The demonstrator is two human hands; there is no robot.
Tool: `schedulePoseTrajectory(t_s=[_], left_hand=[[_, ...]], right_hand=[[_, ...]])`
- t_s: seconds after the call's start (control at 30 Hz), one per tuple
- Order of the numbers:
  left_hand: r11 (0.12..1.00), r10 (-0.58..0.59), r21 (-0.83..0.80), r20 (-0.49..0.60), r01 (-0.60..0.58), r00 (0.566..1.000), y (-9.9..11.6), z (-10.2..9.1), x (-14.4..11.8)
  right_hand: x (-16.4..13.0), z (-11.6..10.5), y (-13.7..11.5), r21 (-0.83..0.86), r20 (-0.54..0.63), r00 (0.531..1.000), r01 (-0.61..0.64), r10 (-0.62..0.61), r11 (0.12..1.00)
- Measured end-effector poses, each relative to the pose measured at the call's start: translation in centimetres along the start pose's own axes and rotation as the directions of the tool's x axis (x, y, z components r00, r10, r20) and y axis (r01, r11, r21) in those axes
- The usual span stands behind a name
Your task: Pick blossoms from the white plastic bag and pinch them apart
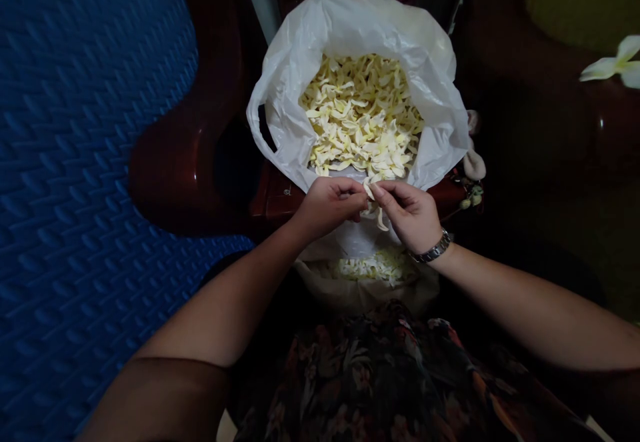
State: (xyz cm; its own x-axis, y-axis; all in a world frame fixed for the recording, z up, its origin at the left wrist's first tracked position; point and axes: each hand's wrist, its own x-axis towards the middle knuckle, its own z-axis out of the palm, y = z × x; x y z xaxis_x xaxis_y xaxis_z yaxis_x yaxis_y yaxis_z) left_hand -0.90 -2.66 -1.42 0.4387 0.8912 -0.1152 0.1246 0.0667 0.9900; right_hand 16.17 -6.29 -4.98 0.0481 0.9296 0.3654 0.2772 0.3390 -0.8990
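Both hands pinched on one pale flower at near rim of white bag: left hand, right hand; bag heaped with petals; smaller pile below hands; bulk seemingly unworked.

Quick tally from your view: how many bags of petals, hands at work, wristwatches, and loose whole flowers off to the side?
White plastic bags of petals: 2, the large bag and the lap bag
Hands: 2, left hand, right hand, both pinching one petal
Wristwatch: 1
Loose whole flower: 1
Total: 6
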Motion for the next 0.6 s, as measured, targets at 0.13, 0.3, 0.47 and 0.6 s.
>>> schedulePoseTrajectory(t_s=[0.13,0.3,0.47,0.6], left_hand=[[1.0,-0.008,-0.025,-0.036,0.007,0.999,-0.1,0.19,0.06],[0.998,-0.016,-0.062,-0.028,0.014,0.999,-0.22,0.09,0.11],[0.993,0.02,-0.114,-0.01,-0.021,1.0,-0.14,0.02,0.12],[0.996,-0.015,-0.091,-0.026,0.013,1.0,0.03,0.26,0.21]], right_hand=[[0.09,-0.08,0.32,-0.178,0.014,0.975,0.221,-0.222,0.959],[0.32,-0.35,0.41,-0.287,0.089,0.925,0.38,-0.37,0.879],[0.42,-0.5,0.33,-0.263,0.068,0.951,0.31,-0.302,0.914],[0.26,-0.24,0.43,-0.126,0.009,0.992,0.122,-0.122,0.984]])
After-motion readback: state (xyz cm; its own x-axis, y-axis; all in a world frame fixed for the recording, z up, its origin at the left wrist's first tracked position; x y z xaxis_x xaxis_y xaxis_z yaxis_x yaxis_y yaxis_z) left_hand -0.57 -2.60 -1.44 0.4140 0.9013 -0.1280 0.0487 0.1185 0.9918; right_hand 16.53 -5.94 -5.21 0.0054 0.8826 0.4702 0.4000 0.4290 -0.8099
